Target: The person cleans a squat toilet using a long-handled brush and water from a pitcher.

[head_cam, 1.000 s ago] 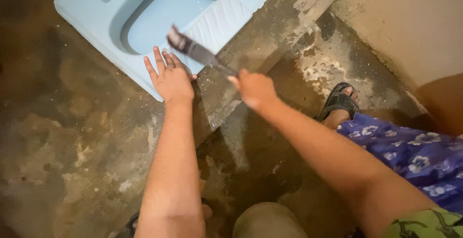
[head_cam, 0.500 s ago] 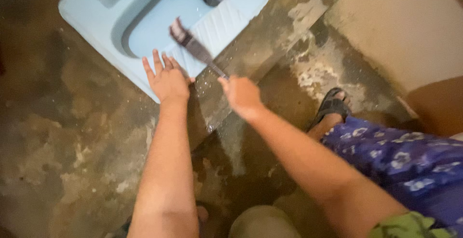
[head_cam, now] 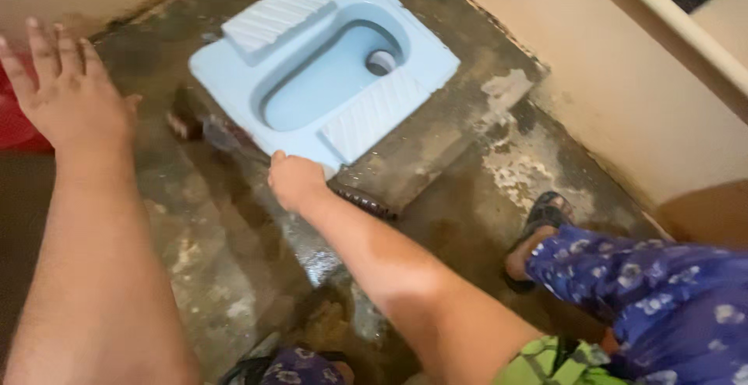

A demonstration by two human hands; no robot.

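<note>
Showing at the bottom edge, cut off: green and purple floral clothing (head_cam: pixel 662 291), a sandalled foot (head_cam: pixel 538 229) on the wet concrete floor (head_cam: pixel 234 276). Clenching shut around a dark brush (head_cam: pixel 234 139), the right hand (head_cam: pixel 296 181); handle end (head_cam: pixel 362 200) poking out behind the fist, bristle end blurred, lying low on the floor just beside the pale blue squat toilet pan (head_cam: pixel 327 73). Spreading wide open above the floor, holding nothing, the left hand (head_cam: pixel 70 97). Hiding behind it, something red (head_cam: pixel 15 128), hard to identify.
</note>
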